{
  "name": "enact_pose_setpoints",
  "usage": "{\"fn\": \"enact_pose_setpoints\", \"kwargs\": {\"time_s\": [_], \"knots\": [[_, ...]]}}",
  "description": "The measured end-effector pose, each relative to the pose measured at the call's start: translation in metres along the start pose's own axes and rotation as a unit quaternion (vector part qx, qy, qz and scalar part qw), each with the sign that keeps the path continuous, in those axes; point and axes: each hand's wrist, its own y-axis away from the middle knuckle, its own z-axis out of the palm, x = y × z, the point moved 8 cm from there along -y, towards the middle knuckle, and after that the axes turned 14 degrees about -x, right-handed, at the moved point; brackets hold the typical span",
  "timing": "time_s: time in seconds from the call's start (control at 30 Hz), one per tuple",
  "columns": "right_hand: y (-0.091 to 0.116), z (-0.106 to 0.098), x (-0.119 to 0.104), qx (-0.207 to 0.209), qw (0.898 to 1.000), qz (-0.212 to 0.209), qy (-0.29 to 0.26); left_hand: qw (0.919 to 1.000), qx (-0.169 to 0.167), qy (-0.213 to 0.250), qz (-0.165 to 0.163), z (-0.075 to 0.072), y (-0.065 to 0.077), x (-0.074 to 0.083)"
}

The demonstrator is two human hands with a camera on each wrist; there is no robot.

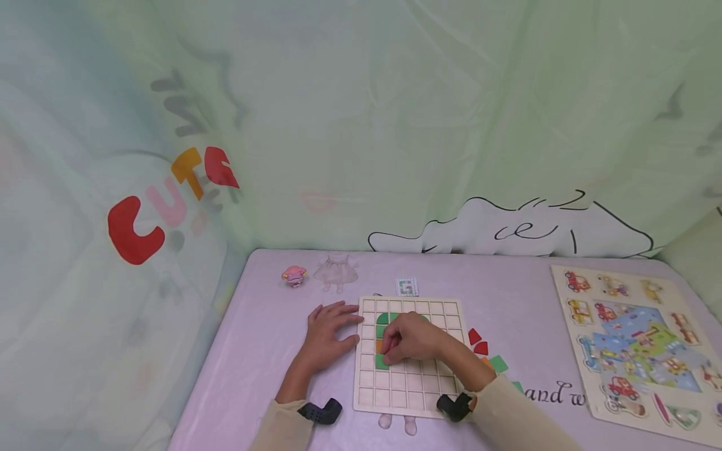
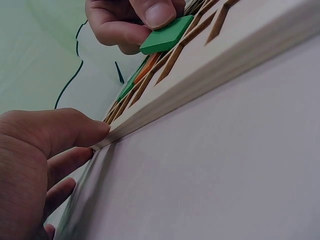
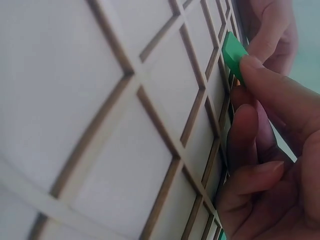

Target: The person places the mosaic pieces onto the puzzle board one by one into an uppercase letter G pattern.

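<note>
The right hand [image 1: 416, 338] pinches a green square tile [image 2: 168, 37] between thumb and fingers, at the left side of a wooden grid board [image 1: 398, 399]. In the left wrist view the tile is tilted over the cells, its near corner raised. An orange tile [image 1: 380, 346] and green tiles [image 1: 382, 319] sit in the cells beyond it, partly covered by the right hand. The left hand [image 1: 329, 333] lies at the board's left edge with fingers extended, the thumb [image 2: 82, 134] touching its side.
Red pieces [image 1: 481, 348] and a loose green tile [image 1: 499, 364] lie right of the board, beside the right forearm. A small pattern card [image 1: 407, 287] is behind the board. A pink figurine [image 1: 294, 275] stands at the back left, and a vehicle picture puzzle [image 1: 575, 326] lies on the right.
</note>
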Motion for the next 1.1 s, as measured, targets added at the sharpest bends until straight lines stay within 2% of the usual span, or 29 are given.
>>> {"fn": "enact_pose_setpoints", "kwargs": {"time_s": [0.47, 0.8, 0.97, 1.1], "knots": [[-0.001, -0.001, -0.001, 0.014, 0.999, 0.018, 0.038, 1.0000, -0.001, -0.005, -0.002, 0.000, -0.002, -0.001], [0.001, -0.003, -0.002, 0.019, 0.999, 0.018, 0.038, 1.0000, 0.000, -0.005, -0.003, -0.001, -0.002, -0.001], [0.011, -0.013, 0.005, 0.025, 0.999, 0.014, 0.016, 1.0000, 0.003, -0.003, -0.007, 0.000, -0.001, 0.000], [0.024, -0.027, 0.018, 0.045, 0.998, 0.034, 0.013, 0.9999, 0.004, -0.006, -0.008, 0.000, 0.001, 0.000]]}}
